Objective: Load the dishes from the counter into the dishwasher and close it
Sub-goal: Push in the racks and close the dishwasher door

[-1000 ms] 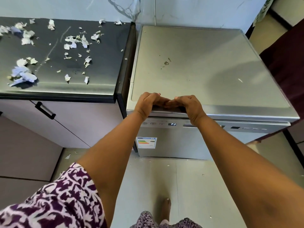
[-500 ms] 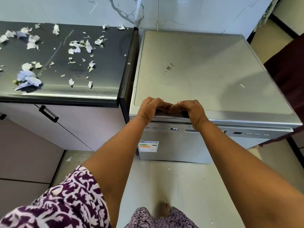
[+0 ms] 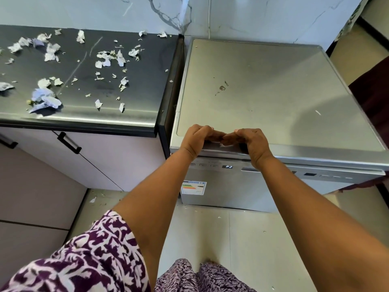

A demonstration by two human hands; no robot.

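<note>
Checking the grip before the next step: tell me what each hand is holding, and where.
Both the left hand and right hand rest side by side on the dishwasher's top front edge; neither carries a dish.

Silver dishwasher (image 3: 273, 98) stands shut beside the dark counter (image 3: 134, 85).

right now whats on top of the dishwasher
Both hands rest on the front edge of the dishwasher: left hand, right hand. Small specks mark its lid. Its inside is hidden.

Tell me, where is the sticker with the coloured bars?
In the head view the sticker sits on the dishwasher door, at its left side, below the lit display and under the left hand.
</note>
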